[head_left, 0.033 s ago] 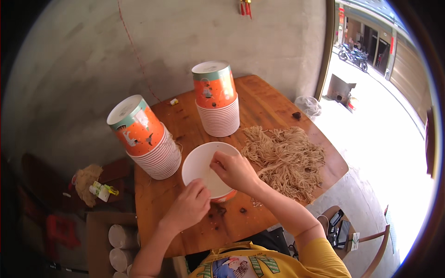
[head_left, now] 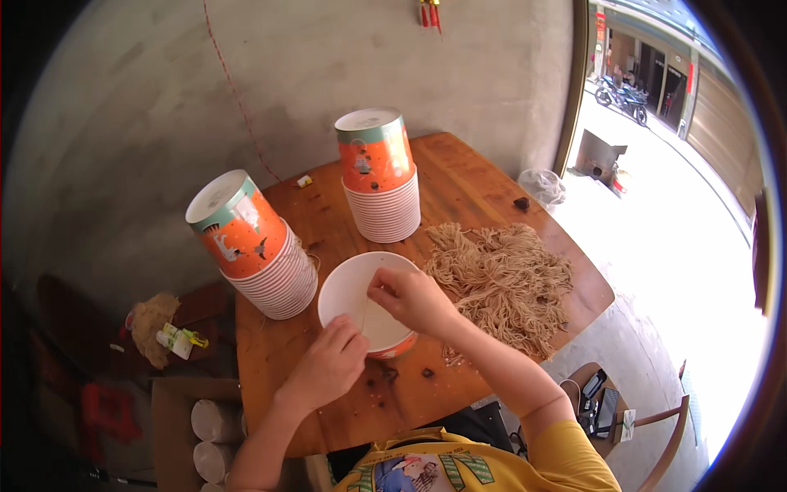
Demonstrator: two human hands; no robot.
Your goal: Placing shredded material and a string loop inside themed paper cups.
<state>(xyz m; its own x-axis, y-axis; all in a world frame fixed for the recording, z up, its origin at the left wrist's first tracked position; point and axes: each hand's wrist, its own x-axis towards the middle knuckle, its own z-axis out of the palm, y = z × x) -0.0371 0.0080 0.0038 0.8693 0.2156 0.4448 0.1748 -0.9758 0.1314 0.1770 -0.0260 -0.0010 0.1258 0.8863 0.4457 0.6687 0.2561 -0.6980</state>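
A white paper bowl (head_left: 354,289) with an orange outside stands near the front of the wooden table (head_left: 459,176). My right hand (head_left: 414,299) hovers over the bowl, its fingertips pinched on a thin tan strand. My left hand (head_left: 328,369) is at the bowl's near rim, fingers pinched together on the lower end of the same strand. A loose pile of tan strands (head_left: 504,279) lies on the table just right of the bowl.
Two stacks of upturned orange paper bowls stand behind: a tilted one (head_left: 254,250) at left, an upright one (head_left: 377,176) at centre. Dark crumbs (head_left: 385,377) dot the table's front edge. A cardboard box with white rolls (head_left: 205,422) sits lower left, a wooden chair (head_left: 656,430) lower right.
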